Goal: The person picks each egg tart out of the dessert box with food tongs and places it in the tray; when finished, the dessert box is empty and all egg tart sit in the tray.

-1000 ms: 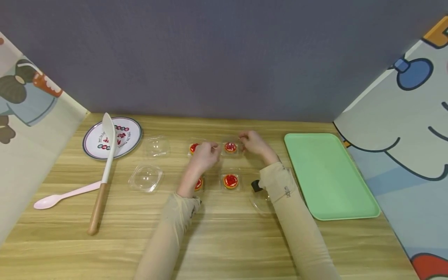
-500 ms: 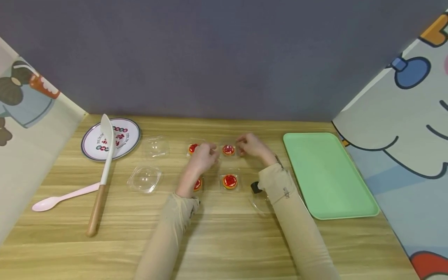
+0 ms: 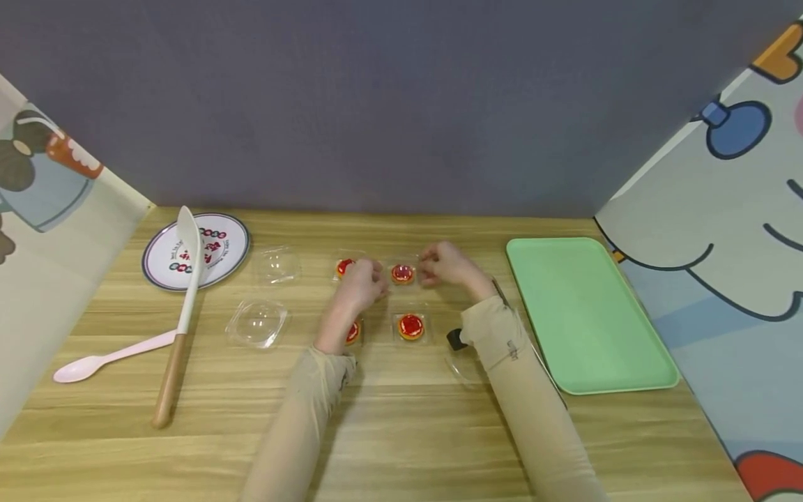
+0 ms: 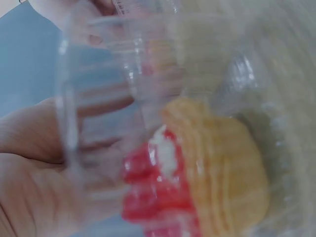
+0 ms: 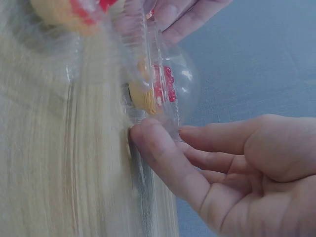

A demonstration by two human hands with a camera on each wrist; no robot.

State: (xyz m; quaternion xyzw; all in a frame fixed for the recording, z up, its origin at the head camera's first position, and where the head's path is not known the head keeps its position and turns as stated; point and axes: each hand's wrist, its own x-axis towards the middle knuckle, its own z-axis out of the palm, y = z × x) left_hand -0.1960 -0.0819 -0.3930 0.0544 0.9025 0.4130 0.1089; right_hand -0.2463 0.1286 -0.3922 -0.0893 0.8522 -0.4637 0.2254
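Note:
A clear plastic tart box (image 3: 403, 274), holding a red-topped tart, stands at the back between the two hands. My left hand (image 3: 360, 284) pinches its left edge; its fingertips are partly hidden in the head view. On the opposite edge, my right hand (image 5: 237, 173) pinches the rim between thumb and fingertips. Through the domed lid the tart (image 5: 155, 89) shows red fruit over a yellow crust. Another boxed tart (image 4: 217, 173) looms close and blurred in the left wrist view. In front sits a boxed tart (image 3: 410, 327). Two more, left, are partly covered by my left hand and wrist.
Two clear plastic containers (image 3: 258, 323) lie left, near a patterned plate (image 3: 226, 259). Across the plate lies a long white-headed spatula (image 3: 188, 301), touching a pink spoon (image 3: 119, 354). Right is a green tray (image 3: 586, 314). Another clear container (image 3: 465, 369) is partly under my right sleeve.
The back right tart box has shifted a little left and toward me, with my right hand following it. My left hand has moved slightly. The other things keep their places.

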